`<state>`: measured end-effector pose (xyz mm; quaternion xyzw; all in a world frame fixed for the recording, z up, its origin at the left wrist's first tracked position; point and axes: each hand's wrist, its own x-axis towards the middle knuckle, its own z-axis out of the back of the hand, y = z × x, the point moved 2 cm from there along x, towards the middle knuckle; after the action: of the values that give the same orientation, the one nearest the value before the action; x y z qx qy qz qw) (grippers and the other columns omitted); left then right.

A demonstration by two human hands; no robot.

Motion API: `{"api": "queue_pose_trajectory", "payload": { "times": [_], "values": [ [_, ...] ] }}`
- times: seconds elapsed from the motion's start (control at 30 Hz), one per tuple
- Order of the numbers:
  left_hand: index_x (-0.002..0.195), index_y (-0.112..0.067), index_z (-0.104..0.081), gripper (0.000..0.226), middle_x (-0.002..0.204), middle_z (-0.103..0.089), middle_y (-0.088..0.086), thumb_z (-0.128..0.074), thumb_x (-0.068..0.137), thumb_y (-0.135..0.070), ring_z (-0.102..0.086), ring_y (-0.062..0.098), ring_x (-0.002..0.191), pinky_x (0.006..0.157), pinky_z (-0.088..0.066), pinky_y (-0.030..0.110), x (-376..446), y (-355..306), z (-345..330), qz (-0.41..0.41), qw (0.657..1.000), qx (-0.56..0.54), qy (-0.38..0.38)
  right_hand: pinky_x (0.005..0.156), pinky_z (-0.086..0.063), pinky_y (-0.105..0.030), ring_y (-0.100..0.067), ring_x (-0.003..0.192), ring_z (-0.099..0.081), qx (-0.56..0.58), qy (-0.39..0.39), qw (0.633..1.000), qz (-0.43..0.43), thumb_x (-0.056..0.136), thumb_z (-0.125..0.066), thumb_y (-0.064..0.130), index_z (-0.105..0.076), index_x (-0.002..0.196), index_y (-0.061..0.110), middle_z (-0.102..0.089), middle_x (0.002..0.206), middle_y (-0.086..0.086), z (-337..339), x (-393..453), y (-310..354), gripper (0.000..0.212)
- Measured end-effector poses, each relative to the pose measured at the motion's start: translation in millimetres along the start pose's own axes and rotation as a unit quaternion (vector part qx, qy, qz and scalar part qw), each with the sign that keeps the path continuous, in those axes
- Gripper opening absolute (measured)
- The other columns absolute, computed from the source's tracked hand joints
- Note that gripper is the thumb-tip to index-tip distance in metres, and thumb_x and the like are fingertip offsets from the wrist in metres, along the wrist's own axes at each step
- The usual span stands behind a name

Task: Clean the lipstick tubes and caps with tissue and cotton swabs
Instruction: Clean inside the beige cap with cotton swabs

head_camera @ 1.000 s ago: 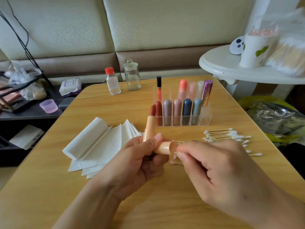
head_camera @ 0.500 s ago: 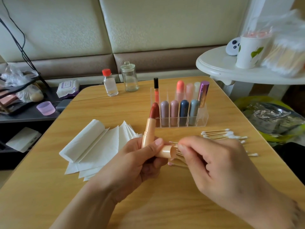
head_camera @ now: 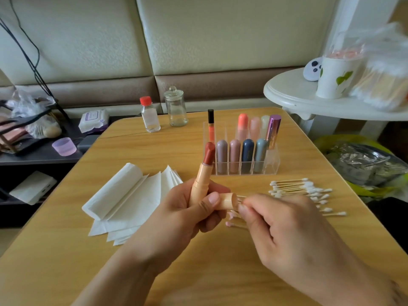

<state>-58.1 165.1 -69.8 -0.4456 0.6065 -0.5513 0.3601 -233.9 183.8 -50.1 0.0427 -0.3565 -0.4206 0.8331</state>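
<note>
The left hand (head_camera: 187, 215) is gripping an open peach lipstick tube (head_camera: 200, 184) nearly upright, fingers curled round its lower barrel, the reddish-brown stick pointing up and tilting slightly right. The same hand is also holding the peach cap (head_camera: 228, 200) on its side, the thumb pressing on top of it, its open mouth facing right. The right hand (head_camera: 293, 235) is pinching a cotton swab (head_camera: 241, 197) between thumb and forefinger right at the cap's mouth; whether the swab's tip is inside the cap cannot be told, as the fingers are hiding it. Both hands are hovering above the wooden desk (head_camera: 154, 151), near its middle.

Just below the cap, two used swabs (head_camera: 234, 224) with pinkish tips are lying on the desk. To the right, a loose pile of clean swabs (head_camera: 298, 188) is spreading toward the desk's edge. To the left, a fanned stack of white tissue (head_camera: 132, 195) is lying flat, one sheet curling over at the top. Behind the hands, a clear organizer (head_camera: 271, 164) is holding capped lipsticks (head_camera: 247, 154) upright in two rows, with a lip gloss (head_camera: 210, 127) at its back left. Farther back, a small red-capped bottle (head_camera: 150, 114) and a lidded glass jar (head_camera: 176, 108) are standing side by side
</note>
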Motion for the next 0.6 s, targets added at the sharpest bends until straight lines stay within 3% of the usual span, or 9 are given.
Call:
{"api": "queue_pose_trajectory", "payload": {
  "times": [0.03, 0.1, 0.2, 0.3, 0.37, 0.43, 0.53, 0.6],
  "values": [
    [0.090, -0.018, -0.073, 0.013, 0.068, -0.057, 0.004, -0.065, 0.084, -0.026, -0.043, 0.017, 0.061, 0.060, -0.034, 0.027, 0.0, 0.3, 0.3, 0.000, 1.000, 0.007, -0.004, 0.043, -0.019, -0.018, -0.009, 0.043, -0.032, 0.015, 0.014, 1.000, 0.003, 0.097, -0.048, 0.030, -0.062, 0.072, 0.020, -0.029, 0.052, 0.022, -1.8, -1.3, -1.2, 0.030],
    [0.093, -0.010, -0.069, 0.020, 0.066, -0.056, 0.003, -0.063, 0.086, -0.027, -0.043, 0.016, 0.059, 0.057, -0.034, 0.022, 0.7, 0.7, -0.2, -0.008, 0.999, 0.045, -0.009, 0.044, -0.021, -0.010, -0.001, 0.045, -0.042, 0.051, 0.015, 0.999, -0.006, 0.098, -0.051, 0.030, -0.066, 0.075, 0.020, -0.038, 0.052, 0.023, -2.7, 0.1, -3.4, 0.029],
    [0.098, -0.003, -0.065, 0.026, 0.062, -0.056, -0.001, -0.057, 0.088, -0.025, -0.042, 0.011, 0.054, 0.053, -0.035, 0.015, 1.4, -0.2, -3.7, -0.036, 0.993, 0.111, -0.011, 0.048, -0.021, 0.002, 0.019, 0.049, -0.039, 0.046, -0.026, 0.998, -0.021, 0.094, -0.059, 0.018, -0.061, 0.070, 0.022, -0.025, 0.053, 0.034, -1.4, 5.9, -6.2, 0.025],
    [0.097, -0.003, -0.065, 0.025, 0.063, -0.055, 0.001, -0.058, 0.087, -0.025, -0.042, 0.011, 0.054, 0.051, -0.036, 0.014, 1.3, -2.7, -3.4, -0.038, 0.994, 0.095, -0.027, 0.048, -0.020, -0.001, 0.014, 0.046, -0.038, 0.046, -0.012, 0.999, -0.017, 0.096, -0.056, 0.022, -0.046, 0.070, 0.034, -0.024, 0.050, 0.031, -2.5, 4.2, -4.9, 0.030],
    [0.098, -0.001, -0.065, 0.028, 0.063, -0.055, 0.001, -0.058, 0.087, -0.025, -0.042, 0.010, 0.054, 0.051, -0.036, 0.014, 0.8, -3.7, -1.9, -0.035, 0.995, 0.087, -0.028, 0.048, -0.020, -0.004, 0.006, 0.045, -0.041, 0.062, 0.010, 0.998, -0.013, 0.098, -0.051, 0.029, -0.053, 0.068, 0.029, -0.034, 0.050, 0.027, -5.6, 2.1, -3.8, 0.029],
    [0.098, -0.001, -0.065, 0.028, 0.062, -0.054, 0.000, -0.057, 0.087, -0.026, -0.042, 0.009, 0.054, 0.051, -0.036, 0.013, 0.6, -4.7, -1.8, -0.030, 0.995, 0.095, -0.022, 0.049, -0.024, -0.002, 0.009, 0.048, -0.047, 0.083, -0.001, 0.996, -0.018, 0.098, -0.054, 0.022, -0.063, 0.071, 0.021, -0.043, 0.052, 0.026, -6.9, 3.6, -5.0, 0.028],
    [0.097, 0.000, -0.065, 0.029, 0.063, -0.056, -0.001, -0.058, 0.085, -0.026, -0.048, 0.004, 0.054, 0.053, -0.039, 0.011, 0.6, -6.0, -2.6, -0.018, 0.996, 0.089, -0.019, 0.049, -0.022, 0.005, 0.020, 0.049, -0.043, 0.066, -0.032, 0.997, -0.026, 0.092, -0.060, 0.011, -0.060, 0.069, 0.021, -0.028, 0.052, 0.033, -4.9, 8.8, -4.5, 0.025],
    [0.097, 0.000, -0.065, 0.029, 0.063, -0.057, -0.001, -0.059, 0.083, -0.026, -0.051, 0.002, 0.055, 0.053, -0.040, 0.011, 0.9, -6.0, -2.0, -0.012, 0.996, 0.080, -0.026, 0.048, -0.021, 0.003, 0.017, 0.048, -0.042, 0.055, -0.014, 0.998, -0.029, 0.092, -0.059, 0.015, -0.060, 0.068, 0.022, -0.026, 0.050, 0.033, -6.0, 7.0, -4.6, 0.025]
  ]
}}
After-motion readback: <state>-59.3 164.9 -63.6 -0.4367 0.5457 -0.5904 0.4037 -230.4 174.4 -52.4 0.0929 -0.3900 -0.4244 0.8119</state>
